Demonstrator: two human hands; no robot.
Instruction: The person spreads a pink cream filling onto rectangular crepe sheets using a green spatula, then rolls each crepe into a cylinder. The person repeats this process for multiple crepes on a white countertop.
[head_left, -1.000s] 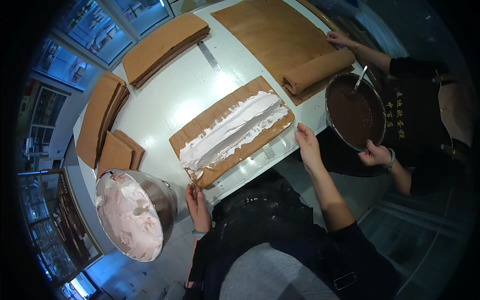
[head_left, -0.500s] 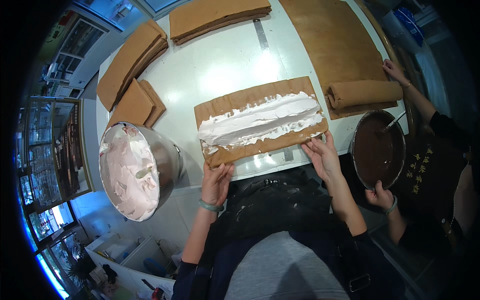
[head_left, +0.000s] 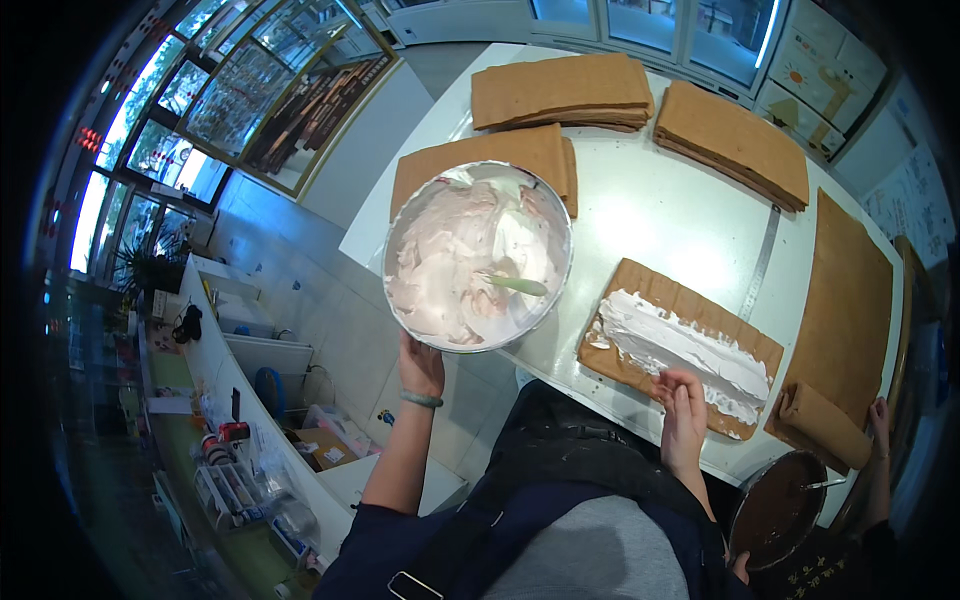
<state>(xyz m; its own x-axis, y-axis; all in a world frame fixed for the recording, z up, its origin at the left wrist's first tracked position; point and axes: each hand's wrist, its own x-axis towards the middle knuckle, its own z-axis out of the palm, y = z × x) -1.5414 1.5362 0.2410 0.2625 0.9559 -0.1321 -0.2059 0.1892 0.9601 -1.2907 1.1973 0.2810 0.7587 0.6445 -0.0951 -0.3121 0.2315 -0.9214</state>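
A large metal mixing bowl (head_left: pixel 392 262) full of pale pink and white cream (head_left: pixel 450 265) stands at the table's left edge. A light green handle (head_left: pixel 518 285) sticks out of the cream. My left hand (head_left: pixel 422 366), with a green bangle, is at the bowl's near side; the rim hides its fingertips. Over the near edge of a brown sponge cake sheet (head_left: pixel 640 280) hovers my right hand (head_left: pixel 683 415), fingers loosely curled and slightly apart, with nothing visible in it. White cream (head_left: pixel 690 350) lies in a thick band along that sheet.
Stacks of brown cake sheets (head_left: pixel 560 85) line the far side of the white table (head_left: pixel 690 215). At right, a co-worker's hand (head_left: pixel 880 420) is beside a partly rolled sheet (head_left: pixel 825 425); their other hand touches a bowl of dark brown mixture (head_left: pixel 775 510). A metal ruler (head_left: pixel 765 250) lies between.
Both my hands have left the cake sheet's near edge. My left hand has gone to the cream bowl; the right is drawn back slightly. My view has swung left.
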